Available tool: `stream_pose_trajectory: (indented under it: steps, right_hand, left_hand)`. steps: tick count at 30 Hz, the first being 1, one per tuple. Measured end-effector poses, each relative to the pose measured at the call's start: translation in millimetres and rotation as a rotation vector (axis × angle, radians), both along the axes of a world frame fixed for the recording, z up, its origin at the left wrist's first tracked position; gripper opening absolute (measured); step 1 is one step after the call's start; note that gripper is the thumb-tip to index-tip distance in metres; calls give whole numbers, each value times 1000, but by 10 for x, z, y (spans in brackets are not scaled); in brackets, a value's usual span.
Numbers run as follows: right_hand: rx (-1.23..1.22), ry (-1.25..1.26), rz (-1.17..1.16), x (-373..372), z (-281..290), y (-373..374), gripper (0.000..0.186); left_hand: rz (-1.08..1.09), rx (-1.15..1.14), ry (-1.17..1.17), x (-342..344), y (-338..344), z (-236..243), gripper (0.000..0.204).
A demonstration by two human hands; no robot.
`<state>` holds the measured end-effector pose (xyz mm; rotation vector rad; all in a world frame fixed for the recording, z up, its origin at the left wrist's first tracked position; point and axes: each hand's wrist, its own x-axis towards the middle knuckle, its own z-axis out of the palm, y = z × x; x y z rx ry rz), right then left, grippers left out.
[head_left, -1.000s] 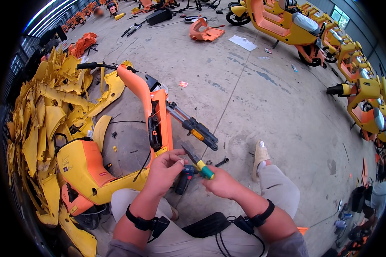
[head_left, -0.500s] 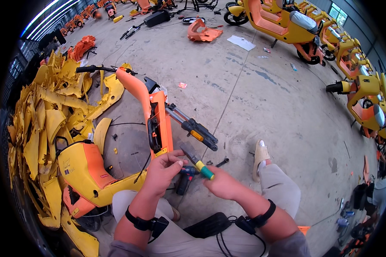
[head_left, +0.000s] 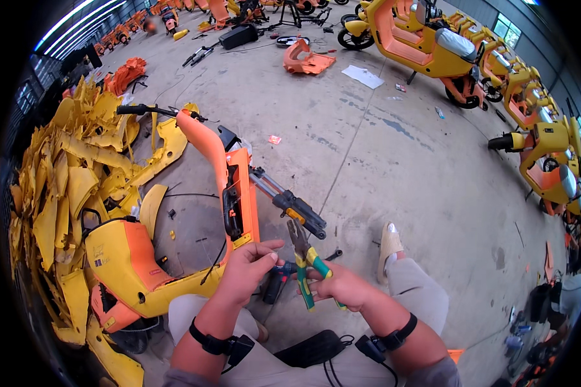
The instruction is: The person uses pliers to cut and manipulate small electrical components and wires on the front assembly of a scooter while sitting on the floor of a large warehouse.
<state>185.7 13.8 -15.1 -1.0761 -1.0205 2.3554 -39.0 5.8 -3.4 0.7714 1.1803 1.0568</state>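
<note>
Green-and-yellow-handled pliers (head_left: pixel 299 237) are in my right hand (head_left: pixel 343 288), jaws pointing up and away, handles spread apart. My left hand (head_left: pixel 244 274) is beside them, index finger stretched toward the pliers, thumb pressed to the curled fingers; anything pinched there is too small to make out. Just beyond it lies the tilted orange-and-yellow scooter body (head_left: pixel 206 138), with its handlebar (head_left: pixel 135 109) at the far end and metal fork tubes (head_left: pixel 274 190) sticking out to the right. A dark power drill (head_left: pixel 274 288) rests on the floor between my hands, partly hidden.
A big heap of yellow plastic panels (head_left: pixel 51 187) fills the left side. An orange panel (head_left: pixel 308 61) and a white paper sheet (head_left: pixel 363 76) lie farther off on the concrete floor. Rows of yellow-and-orange scooters (head_left: pixel 413 51) stand at the right. My right foot (head_left: pixel 390 248) is near.
My right hand has turned the pliers more upright, and their handles have spread apart. My left index finger has straightened out. The view has shifted slightly.
</note>
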Motion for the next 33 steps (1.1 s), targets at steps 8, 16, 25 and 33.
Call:
stream_pose_trajectory:
  steps: [8, 16, 25, 33]
  right_hand:
    - [131, -72, 52, -31, -70, -67, 43]
    - [276, -328, 110, -69, 60, -102, 46]
    - [343, -414, 143, -62, 69, -121, 47]
    - [362, -454, 205, -79, 129, -105, 43]
  left_hand:
    - [-55, -97, 52, 2, 7, 37, 9]
    - [-22, -106, 40, 66, 4, 39, 7]
    - [-33, -80, 64, 74, 5, -36, 7]
    - [-55, -66, 85, 30, -5, -91, 6]
